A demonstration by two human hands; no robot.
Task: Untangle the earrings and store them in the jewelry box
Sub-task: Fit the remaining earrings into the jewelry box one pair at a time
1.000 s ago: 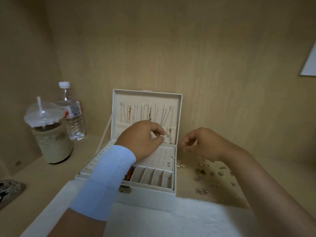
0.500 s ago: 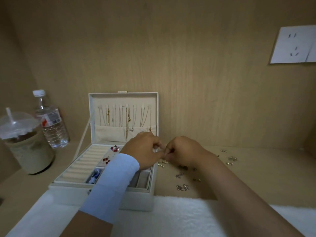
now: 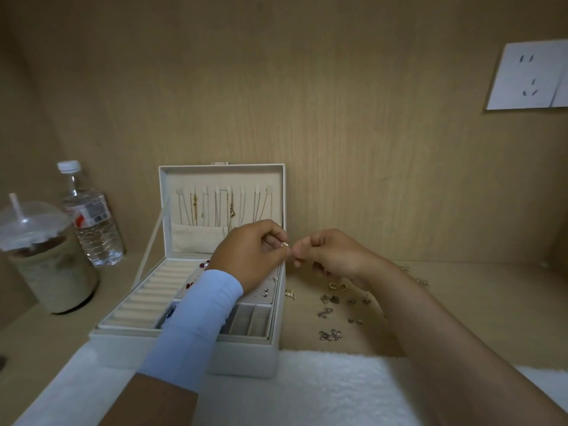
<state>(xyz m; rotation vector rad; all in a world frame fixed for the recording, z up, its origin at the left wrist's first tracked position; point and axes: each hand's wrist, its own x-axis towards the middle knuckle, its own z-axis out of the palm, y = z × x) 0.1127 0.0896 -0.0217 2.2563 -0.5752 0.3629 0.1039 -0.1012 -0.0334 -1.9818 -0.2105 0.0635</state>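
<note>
A cream jewelry box (image 3: 246,358) stands open on the wooden desk, its lid upright with necklaces hanging inside. My left hand (image 3: 249,256) and my right hand (image 3: 332,253) meet just above the box's right rim. Between their fingertips they pinch a small gold earring (image 3: 285,245) with a pearl-like bead. Several loose earrings (image 3: 335,299) lie scattered on the desk to the right of the box, below my right hand. A few studs (image 3: 266,292) sit in the box's perforated panel. My left forearm, in a light blue sleeve, hides the box's middle.
A lidded iced drink (image 3: 46,259) and a water bottle (image 3: 92,216) stand at the left by the wall. A white fluffy cloth (image 3: 292,392) covers the desk's near edge. A wall socket (image 3: 528,75) is at the upper right.
My right hand came in from the right to meet the left hand; both now pinch the earring, held slightly higher. The view shifted right, so the box sits further left.
</note>
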